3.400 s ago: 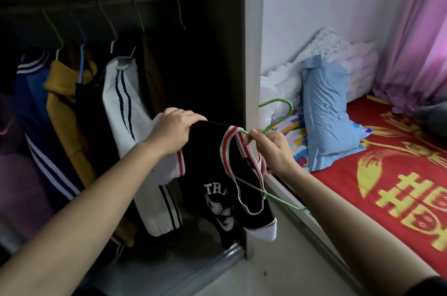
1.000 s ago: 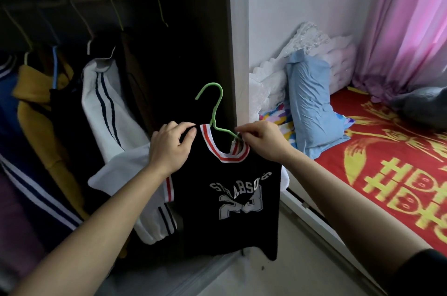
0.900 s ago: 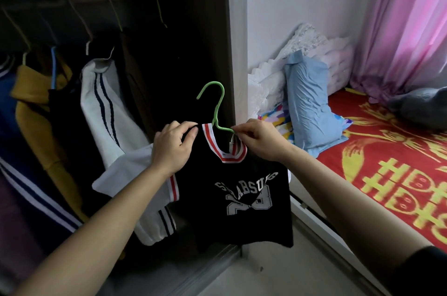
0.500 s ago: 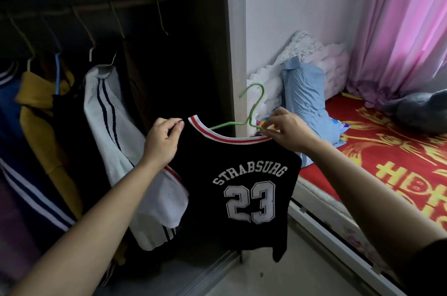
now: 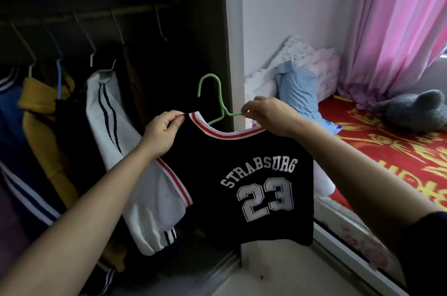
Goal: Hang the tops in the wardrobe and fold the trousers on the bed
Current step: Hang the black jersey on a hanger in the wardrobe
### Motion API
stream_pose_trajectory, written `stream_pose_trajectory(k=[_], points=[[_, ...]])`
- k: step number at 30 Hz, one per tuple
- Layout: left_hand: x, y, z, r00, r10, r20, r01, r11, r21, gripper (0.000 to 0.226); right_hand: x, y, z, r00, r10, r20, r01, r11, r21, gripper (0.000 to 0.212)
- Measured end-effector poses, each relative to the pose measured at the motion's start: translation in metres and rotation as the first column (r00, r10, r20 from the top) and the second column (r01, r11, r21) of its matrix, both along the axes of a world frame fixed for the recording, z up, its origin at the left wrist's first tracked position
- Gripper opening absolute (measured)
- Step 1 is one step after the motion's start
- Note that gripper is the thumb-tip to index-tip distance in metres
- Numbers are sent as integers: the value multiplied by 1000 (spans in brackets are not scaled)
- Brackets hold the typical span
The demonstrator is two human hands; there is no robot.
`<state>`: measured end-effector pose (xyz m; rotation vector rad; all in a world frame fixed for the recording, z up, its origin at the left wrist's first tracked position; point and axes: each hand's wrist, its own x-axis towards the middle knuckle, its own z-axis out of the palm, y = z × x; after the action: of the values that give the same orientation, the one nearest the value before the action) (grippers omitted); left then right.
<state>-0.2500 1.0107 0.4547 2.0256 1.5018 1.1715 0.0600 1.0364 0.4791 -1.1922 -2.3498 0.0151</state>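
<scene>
Head view: two bare forearms reach forward. The left grip pinches the left shoulder of a black jersey, thumb and forefinger closed on the fabric beside the red-and-white collar. The right grip pinches the right arm of a green hanger at the collar's other end, fingers curled. The hanger sits in the neck, its hook upright and on no rail. The jersey, marked STRABSURG 23, hangs spread between both grips before the open wardrobe. Behind it a white striped top and a yellow hoodie hang from the rail. To the right lies the bed with a blue pillow, a grey plush toy and a pink curtain beyond.
</scene>
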Motion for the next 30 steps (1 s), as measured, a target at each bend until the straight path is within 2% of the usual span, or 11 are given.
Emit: stream_pose_trajectory(k=[2,6,11,14,18,20,22,24,26,28,30], points=[[-11,1,-4,999,7,-49,-9,999,-41,32,1,-1,4,986,-14,-166,29,996,84,22],[-19,-2,-6,994,-65,94,78,985,-151,20,-8,-5,15,999,5,-54,0,995,100,20],[-20,1,-10,995,-89,40,92,991,-95,18,-21,-12,21,969,7,-247,23,993,115,19],[-24,2,-11,981,-110,158,125,988,-87,24,-25,-19,32,999,-31,-27,31,1000,-2,26],[-39,4,-13,957,-128,261,154,985,-82,26,-2,-11,38,919,-237,316,294,944,-147,44],[-47,5,-15,957,-92,276,121,989,-87,24,7,-9,31,922,-263,286,329,920,-213,38],[-51,7,-16,955,-64,290,90,993,-78,23,11,-10,20,949,-293,119,309,938,-157,27],[-50,7,-14,962,-57,266,69,997,-36,28,6,-14,8,930,-367,30,367,930,15,20],[-46,9,-14,977,-43,208,41,999,16,30,-7,-19,-2,876,-474,91,462,877,129,20],[-39,14,-16,988,14,155,-21,999,41,24,-24,-28,-10,831,-535,151,504,840,202,36],[-30,15,-16,990,63,125,-71,996,57,30,-41,-34,-19,858,-490,153,457,866,204,54]])
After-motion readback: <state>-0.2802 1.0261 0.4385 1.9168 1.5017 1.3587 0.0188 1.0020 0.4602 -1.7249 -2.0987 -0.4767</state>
